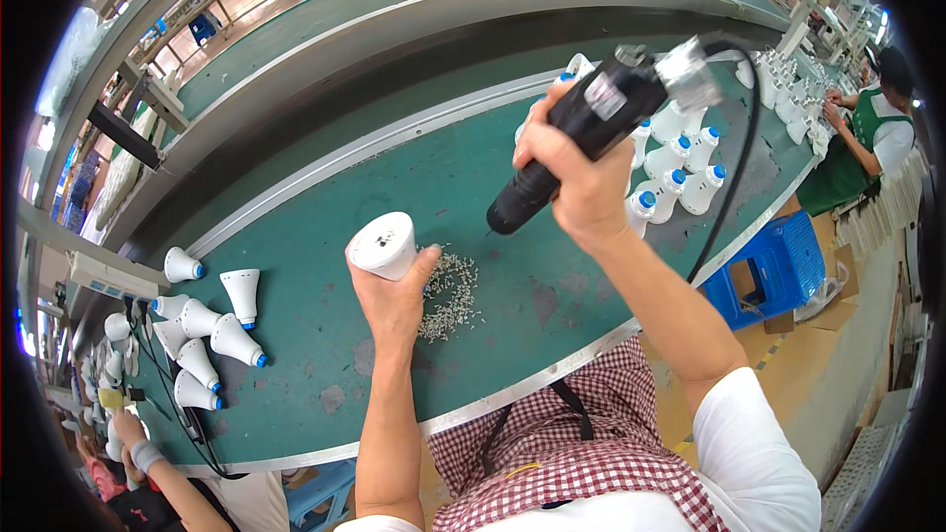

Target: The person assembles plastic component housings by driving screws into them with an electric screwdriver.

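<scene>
My left hand (387,307) is wrapped round a white, flared bulb housing (399,264), its wide flat end facing up with small dark openings in the middle. In my right hand (581,182) is a black electric screwdriver (603,110), held tilted above the green bench with its tip pointing down and left. The tool's cable (749,128) runs from its upper end and loops down on the right. Close to my left thumb lies a loose pile of small screws (450,310). The tip is apart from the housing and the screws.
Several white housings with blue ends lie at the left (200,318); more stand beyond my right hand (680,177). A co-worker's arm (158,468) reaches in at lower left, and another person (877,128) works at far right. A blue plastic stool (769,271) stands beside the bench.
</scene>
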The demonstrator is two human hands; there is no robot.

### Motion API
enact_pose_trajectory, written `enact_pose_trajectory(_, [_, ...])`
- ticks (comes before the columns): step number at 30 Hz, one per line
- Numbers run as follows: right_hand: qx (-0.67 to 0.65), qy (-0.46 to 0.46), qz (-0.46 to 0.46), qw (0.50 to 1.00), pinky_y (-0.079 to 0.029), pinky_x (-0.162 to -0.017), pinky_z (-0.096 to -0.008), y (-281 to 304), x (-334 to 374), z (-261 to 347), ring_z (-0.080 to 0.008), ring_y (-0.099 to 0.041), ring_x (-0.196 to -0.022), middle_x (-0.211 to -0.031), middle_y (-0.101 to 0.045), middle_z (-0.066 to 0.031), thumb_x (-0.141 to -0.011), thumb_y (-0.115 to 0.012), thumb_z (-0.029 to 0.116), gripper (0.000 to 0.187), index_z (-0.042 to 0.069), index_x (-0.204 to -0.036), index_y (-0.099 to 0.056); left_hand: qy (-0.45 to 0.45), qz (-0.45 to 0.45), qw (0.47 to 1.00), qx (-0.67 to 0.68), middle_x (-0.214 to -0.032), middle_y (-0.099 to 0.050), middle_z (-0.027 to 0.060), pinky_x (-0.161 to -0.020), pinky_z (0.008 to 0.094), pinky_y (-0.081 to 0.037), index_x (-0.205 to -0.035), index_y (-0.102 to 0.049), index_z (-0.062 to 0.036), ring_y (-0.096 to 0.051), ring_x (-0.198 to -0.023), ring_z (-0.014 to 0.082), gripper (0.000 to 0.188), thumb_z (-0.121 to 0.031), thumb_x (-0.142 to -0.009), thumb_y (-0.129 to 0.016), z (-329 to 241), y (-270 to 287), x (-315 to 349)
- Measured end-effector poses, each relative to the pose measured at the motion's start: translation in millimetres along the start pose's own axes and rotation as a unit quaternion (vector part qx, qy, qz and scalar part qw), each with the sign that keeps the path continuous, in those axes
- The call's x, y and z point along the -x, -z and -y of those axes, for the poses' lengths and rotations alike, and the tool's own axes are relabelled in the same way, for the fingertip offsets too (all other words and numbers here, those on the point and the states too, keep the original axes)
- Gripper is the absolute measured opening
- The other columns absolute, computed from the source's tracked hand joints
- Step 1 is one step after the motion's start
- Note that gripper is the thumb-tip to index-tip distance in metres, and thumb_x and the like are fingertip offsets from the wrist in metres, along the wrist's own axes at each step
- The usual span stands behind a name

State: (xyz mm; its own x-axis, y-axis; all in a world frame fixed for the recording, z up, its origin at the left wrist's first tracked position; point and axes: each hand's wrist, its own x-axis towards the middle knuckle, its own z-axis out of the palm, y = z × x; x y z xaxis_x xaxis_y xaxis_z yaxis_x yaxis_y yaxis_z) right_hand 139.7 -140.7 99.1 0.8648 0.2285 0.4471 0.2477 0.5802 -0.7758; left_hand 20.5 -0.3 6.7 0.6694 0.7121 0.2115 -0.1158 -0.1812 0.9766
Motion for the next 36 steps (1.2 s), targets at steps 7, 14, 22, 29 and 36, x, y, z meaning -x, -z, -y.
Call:
enact_pose_trajectory(7, [-0.013, -0.023, -0.016, 1.0, -0.047, -0.055, -0.0262, 1, 15, -34, -0.0133, -0.055, -0.058, -0.07, -0.056, -0.0066, -0.068, -0.061, -0.003, 0.033, -0.002, -0.096, -0.045, 0.021, 0.03, 0.999, -0.039, -0.084, -0.053, 0.009, -0.054, 0.0249, -0.046, -0.105, -0.041, 0.0018, -0.054, -0.063, 0.0136, 0.05, -0.007, -0.067, -0.071, 12, 6, -6])
enact_pose_trajectory(14, [-0.04, -0.02, -0.033, 0.998, -0.048, -0.055, -0.0263, -5, 14, -52, -0.0133, -0.056, -0.058, -0.07, -0.056, -0.0068, -0.067, -0.061, -0.004, 0.032, -0.002, -0.095, -0.045, 0.107, -0.018, 0.993, 0.035, -0.082, -0.052, 0.0086, -0.055, 0.0256, -0.047, -0.105, -0.041, 0.0017, -0.054, -0.065, 0.0141, 0.048, -0.004, -0.066, -0.069, -15, -1, -4])
enact_pose_trajectory(22, [-0.099, -0.016, -0.077, 0.992, -0.047, -0.054, -0.0295, -3, 9, -27, -0.0158, -0.055, -0.057, -0.071, -0.054, -0.0088, -0.068, -0.059, -0.001, 0.031, -0.002, -0.096, -0.045, 0.086, 0.042, 0.988, 0.125, -0.087, -0.052, 0.0079, -0.068, 0.0307, -0.048, -0.124, -0.031, -0.0015, -0.055, -0.074, 0.0161, 0.074, 0.009, -0.059, -0.065, -10, -4, 0])
enact_pose_trajectory(29, [-0.16, -0.024, -0.099, 0.982, -0.046, -0.053, -0.0312, -5, 11, -6, -0.0171, -0.055, -0.055, -0.07, -0.053, -0.0088, -0.069, -0.059, 0.0, 0.033, 0.0, -0.098, -0.044, 0.066, 0.079, 0.978, 0.183, -0.098, -0.051, 0.008, -0.071, 0.0279, -0.049, -0.129, -0.024, -0.0024, -0.058, -0.08, 0.0162, 0.082, 0.013, -0.059, -0.063, -10, -8, 4])
enact_pose_trajectory(36, [-0.134, -0.04, -0.071, 0.988, -0.045, -0.06, -0.0328, -4, 15, -2, -0.0144, -0.053, -0.061, -0.076, -0.053, -0.0055, -0.072, -0.055, 0.003, 0.024, 0.006, -0.094, -0.046, 0.044, 0.079, 0.984, 0.15, -0.09, -0.053, 0.0067, -0.066, 0.026, -0.049, -0.128, -0.026, -0.0024, -0.058, -0.074, 0.0138, 0.079, 0.012, -0.06, -0.063, -13, -8, 5])
